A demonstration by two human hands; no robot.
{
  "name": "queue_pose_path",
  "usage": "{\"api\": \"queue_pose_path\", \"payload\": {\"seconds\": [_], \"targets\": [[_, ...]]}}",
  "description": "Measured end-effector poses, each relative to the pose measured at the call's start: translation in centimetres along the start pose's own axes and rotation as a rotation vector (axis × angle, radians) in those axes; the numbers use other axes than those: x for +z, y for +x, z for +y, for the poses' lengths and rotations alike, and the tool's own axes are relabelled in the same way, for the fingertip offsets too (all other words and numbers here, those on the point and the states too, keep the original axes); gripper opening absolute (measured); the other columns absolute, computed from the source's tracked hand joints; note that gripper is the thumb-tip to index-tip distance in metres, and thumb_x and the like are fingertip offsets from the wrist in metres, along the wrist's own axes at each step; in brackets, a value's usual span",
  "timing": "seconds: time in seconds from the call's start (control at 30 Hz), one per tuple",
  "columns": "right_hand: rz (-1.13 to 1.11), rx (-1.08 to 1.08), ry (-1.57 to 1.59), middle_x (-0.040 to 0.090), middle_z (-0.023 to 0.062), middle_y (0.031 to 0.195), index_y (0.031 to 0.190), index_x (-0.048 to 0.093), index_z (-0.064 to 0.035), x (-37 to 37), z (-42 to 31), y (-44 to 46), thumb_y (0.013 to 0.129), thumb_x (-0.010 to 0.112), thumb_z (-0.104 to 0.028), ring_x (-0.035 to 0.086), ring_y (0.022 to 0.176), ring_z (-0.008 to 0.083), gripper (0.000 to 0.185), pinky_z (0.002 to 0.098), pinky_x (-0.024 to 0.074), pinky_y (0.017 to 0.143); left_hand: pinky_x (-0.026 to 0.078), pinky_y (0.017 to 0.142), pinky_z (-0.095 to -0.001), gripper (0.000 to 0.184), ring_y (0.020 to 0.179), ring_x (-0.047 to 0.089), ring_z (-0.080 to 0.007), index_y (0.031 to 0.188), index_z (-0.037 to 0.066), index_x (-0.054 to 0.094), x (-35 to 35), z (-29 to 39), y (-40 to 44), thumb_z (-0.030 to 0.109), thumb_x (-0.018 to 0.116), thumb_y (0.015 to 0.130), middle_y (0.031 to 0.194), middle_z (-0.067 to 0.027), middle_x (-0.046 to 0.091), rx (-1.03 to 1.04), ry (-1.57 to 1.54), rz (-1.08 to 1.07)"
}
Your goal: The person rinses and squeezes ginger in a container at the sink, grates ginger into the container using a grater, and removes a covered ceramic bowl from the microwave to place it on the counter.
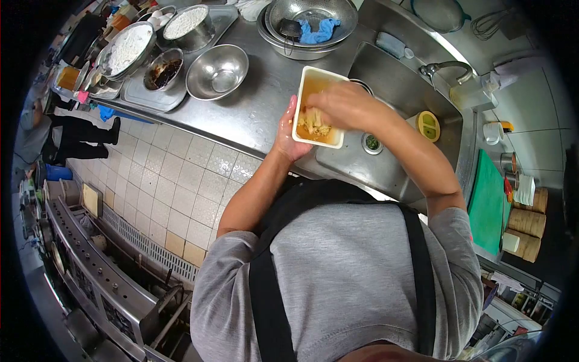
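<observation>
My left hand (pixel 289 136) is closed on the near left side of a white rectangular tub (pixel 336 140), holding it tilted over the edge between counter and sink. Amber-brown liquid lies inside, with pale, soft-looking food pieces (pixel 315 123) gathered toward the near end. My right hand (pixel 344 105) reaches into the tub from the right, its fingers down at the pale pieces. Motion blur smears those fingers, so their grip on the food is unclear. Just right of the tub, a drain (pixel 372 143) with green scraps in it sits in the sink basin (pixel 350 161).
An empty steel bowl (pixel 217 72) stands left on the counter, near bowls of white powder (pixel 129 49) and dark sauce (pixel 163 69). Behind are stacked colanders (pixel 310 21) with a blue cloth. A faucet (pixel 446 69) overhangs the sink; a green board (pixel 490 202) lies right. Another person stands far left.
</observation>
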State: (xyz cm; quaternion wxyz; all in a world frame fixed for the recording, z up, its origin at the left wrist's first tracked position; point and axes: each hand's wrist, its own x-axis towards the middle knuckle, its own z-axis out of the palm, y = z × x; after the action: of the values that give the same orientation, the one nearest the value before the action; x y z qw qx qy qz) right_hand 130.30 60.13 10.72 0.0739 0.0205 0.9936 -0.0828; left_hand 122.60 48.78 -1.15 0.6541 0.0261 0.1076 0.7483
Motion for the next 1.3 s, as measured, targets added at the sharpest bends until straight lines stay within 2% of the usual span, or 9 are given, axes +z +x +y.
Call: {"api": "queue_pose_path", "payload": {"seconds": [0.2, 0.3, 0.4, 0.5, 0.6, 0.7, 0.83, 1.03, 1.3], "targets": [[0.07, 0.019, -0.245, 0.065, 0.0137, 0.081, 0.086, 0.064, -0.0065, 2.2, 0.5, 1.2, 0.074, 0.058, -0.011, 0.064, 0.076, 0.0321, 0.014, 0.0431, 0.0492, 0.068, 0.039, 0.097, -0.0461, 0.047, 0.114, 0.05, -0.0271, 0.128, 0.015, 0.044, -0.6, -0.2, 0.4, 0.045, 0.032, 0.094, 0.125, -0.0086, 0.051, -0.021, -0.009, 0.032], [0.139, 0.028, 0.047, 0.063, 0.0133, 0.073, 0.087, 0.061, -0.0052, 1.3, 0.7, 0.8, 0.075, 0.058, -0.012, 0.062, 0.072, 0.0315, 0.014, 0.0429, 0.0473, 0.068, 0.04, 0.097, -0.0458, 0.047, 0.114, 0.05, -0.027, 0.128, 0.015, 0.045, -0.9, -0.1, 0.4, 0.045, 0.033, 0.094, 0.125, -0.0085, 0.051, -0.022, -0.042, 0.031], [-0.032, -0.005, 0.074, 0.064, 0.0166, 0.076, 0.08, 0.063, -0.0037, 0.3, -0.3, 0.4, 0.071, 0.06, -0.013, 0.064, 0.074, 0.0315, 0.014, 0.043, 0.0493, 0.065, 0.04, 0.097, -0.0449, 0.052, 0.113, 0.051, -0.0267, 0.127, 0.014, 0.046, -0.1, 0.2, 0.2, 0.051, 0.04, 0.09, 0.122, -0.0085, 0.052, -0.019, 0.012, 0.038], [0.122, -0.033, -0.102, 0.064, 0.0156, 0.078, 0.082, 0.064, -0.0059, 3.0, -0.5, 0.8, 0.07, 0.061, -0.011, 0.063, 0.075, 0.0325, 0.014, 0.0424, 0.0497, 0.066, 0.04, 0.097, -0.0447, 0.055, 0.113, 0.051, -0.0264, 0.126, 0.013, 0.046, 0.3, 0.0, 0.1, 0.053, 0.043, 0.088, 0.122, -0.008, 0.053, -0.02, 0.066, 0.071], [0.071, 0.027, -0.136, 0.065, 0.0145, 0.082, 0.089, 0.064, -0.007, 2.6, 0.5, 1.1, 0.07, 0.06, -0.007, 0.064, 0.077, 0.0326, 0.019, 0.0411, 0.0503, 0.068, 0.04, 0.097, -0.045, 0.055, 0.113, 0.051, -0.0262, 0.127, 0.014, 0.045, 0.0, -0.5, 0.5, 0.054, 0.042, 0.089, 0.124, -0.0078, 0.052, 0.005, 0.07, 0.085], [0.128, 0.013, 0.18, 0.064, 0.016, 0.089, 0.098, 0.062, -0.0083, 0.6, 1.4, 0.6, 0.072, 0.055, -0.002, 0.061, 0.081, 0.0363, 0.028, 0.0448, 0.0481, 0.073, 0.04, 0.097, -0.045, 0.054, 0.113, 0.051, -0.026, 0.127, 0.014, 0.045, -0.5, -0.6, 0.6, 0.053, 0.039, 0.09, 0.125, -0.0078, 0.051, 0.016, 0.032, 0.056], [0.134, 0.037, 0.261, 0.064, 0.0187, 0.085, 0.102, 0.064, -0.0112, -1.5, 1.0, -0.1, 0.074, 0.055, -0.006, 0.063, 0.078, 0.0351, 0.03, 0.0424, 0.05, 0.073, 0.041, 0.097, -0.0445, 0.053, 0.114, 0.05, -0.0262, 0.127, 0.014, 0.045, -0.7, -0.4, 1.0, 0.051, 0.035, 0.091, 0.124, -0.0079, 0.051, 0.023, -0.003, 0.024], [0.182, -0.011, 0.295, 0.064, 0.0186, 0.086, 0.107, 0.063, -0.0111, -1.6, 1.4, -0.4, 0.076, 0.055, -0.003, 0.062, 0.079, 0.034, 0.033, 0.042, 0.0493, 0.075, 0.048, 0.084, -0.053, 0.05, 0.109, 0.054, -0.0292, 0.127, 0.015, 0.046, -1.6, -0.3, 1.7, 0.046, 0.041, 0.088, 0.12, -0.0093, 0.054, 0.018, 0.02, -0.04], [0.218, -0.003, 0.258, 0.064, 0.0184, 0.085, 0.102, 0.063, -0.0055, -0.6, 1.9, -0.3, 0.075, 0.056, -0.005, 0.062, 0.079, 0.0342, 0.028, 0.041, 0.0495, 0.072, 0.055, 0.07, -0.0512, 0.054, 0.091, 0.06, -0.0425, 0.124, 0.011, 0.048, -3.4, -0.4, 2.2, 0.05, 0.042, 0.086, 0.112, -0.0167, 0.058, -0.05, -0.021, 0.021]]}}
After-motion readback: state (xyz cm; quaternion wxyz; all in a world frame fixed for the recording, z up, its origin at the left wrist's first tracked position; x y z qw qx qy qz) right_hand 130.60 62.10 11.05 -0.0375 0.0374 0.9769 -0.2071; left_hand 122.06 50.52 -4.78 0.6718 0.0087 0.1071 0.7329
